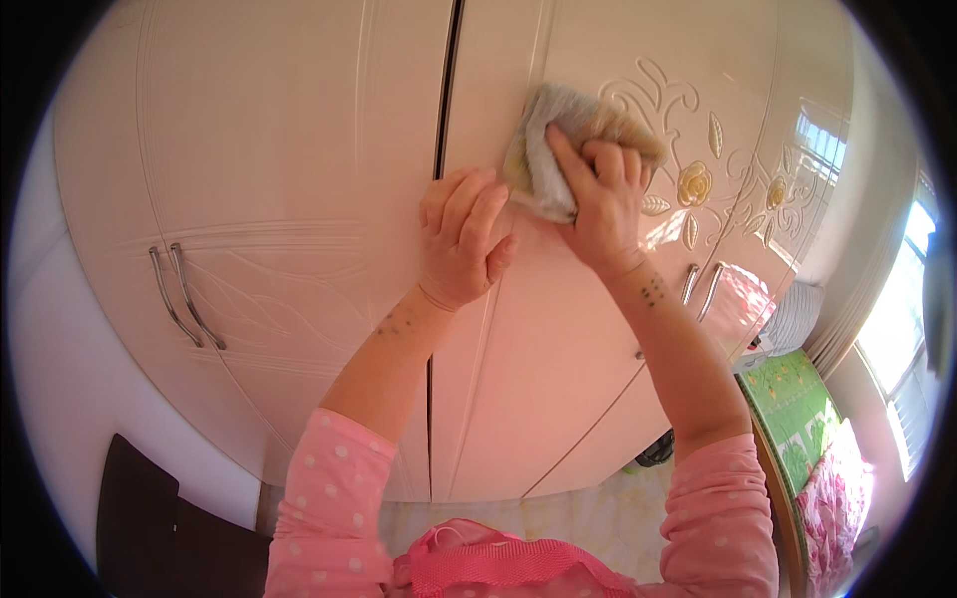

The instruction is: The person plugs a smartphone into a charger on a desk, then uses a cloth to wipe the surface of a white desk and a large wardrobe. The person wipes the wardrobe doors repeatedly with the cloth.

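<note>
A folded greyish cloth (549, 153) with yellow and brown patches lies against the glossy pale door of a wardrobe (568, 314). My right hand (609, 202) presses on it, index finger extended and the other fingers bent over its edge. Just left of the cloth, my left hand (463, 235) rests on or very near the door beside the dark vertical gap, its fingers slightly curled and holding nothing. Raised scrollwork with a gold rose (694, 184) and leaves decorates the door to the right of the cloth.
Curved metal handles (198, 299) are on the left doors, with another pair (701, 291) at the right. A green patterned bed cover (792, 404) and pink floral fabric (834, 493) lie at the right, near a bright window (897, 314). Dark furniture (142, 508) stands lower left.
</note>
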### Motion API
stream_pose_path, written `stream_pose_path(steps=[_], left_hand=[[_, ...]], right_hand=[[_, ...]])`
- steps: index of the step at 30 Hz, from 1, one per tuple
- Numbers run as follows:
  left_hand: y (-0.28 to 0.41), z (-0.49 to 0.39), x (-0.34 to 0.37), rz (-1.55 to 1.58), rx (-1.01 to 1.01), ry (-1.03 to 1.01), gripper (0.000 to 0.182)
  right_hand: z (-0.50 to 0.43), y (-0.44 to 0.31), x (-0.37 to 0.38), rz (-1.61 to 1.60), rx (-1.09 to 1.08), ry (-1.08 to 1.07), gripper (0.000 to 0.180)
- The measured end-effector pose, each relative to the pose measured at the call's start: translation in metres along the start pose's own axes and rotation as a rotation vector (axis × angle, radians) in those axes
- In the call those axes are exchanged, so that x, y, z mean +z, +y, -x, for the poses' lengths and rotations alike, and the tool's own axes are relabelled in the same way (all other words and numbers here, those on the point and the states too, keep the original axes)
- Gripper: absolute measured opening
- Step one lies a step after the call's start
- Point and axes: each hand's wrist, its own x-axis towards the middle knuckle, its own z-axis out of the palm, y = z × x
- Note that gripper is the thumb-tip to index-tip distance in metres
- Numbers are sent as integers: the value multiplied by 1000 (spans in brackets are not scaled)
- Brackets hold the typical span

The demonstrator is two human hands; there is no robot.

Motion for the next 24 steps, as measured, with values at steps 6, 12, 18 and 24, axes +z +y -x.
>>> stream_pose_path(steps=[6,12,18,24], left_hand=[[-5,-2,3,-24,3,-14,37],[-4,-3,5,-50,-7,-2,28],[-4,-1,3,-90,-5,-28,21],[-6,-3,3,-110,-4,-32,19]], right_hand=[[180,-29,-27,-193,-175,-523,49],[100,52,-46,3,-72,-245,52],[47,73,-26,126,283,108,62],[217,-20,-8,30,455,-59,53]])
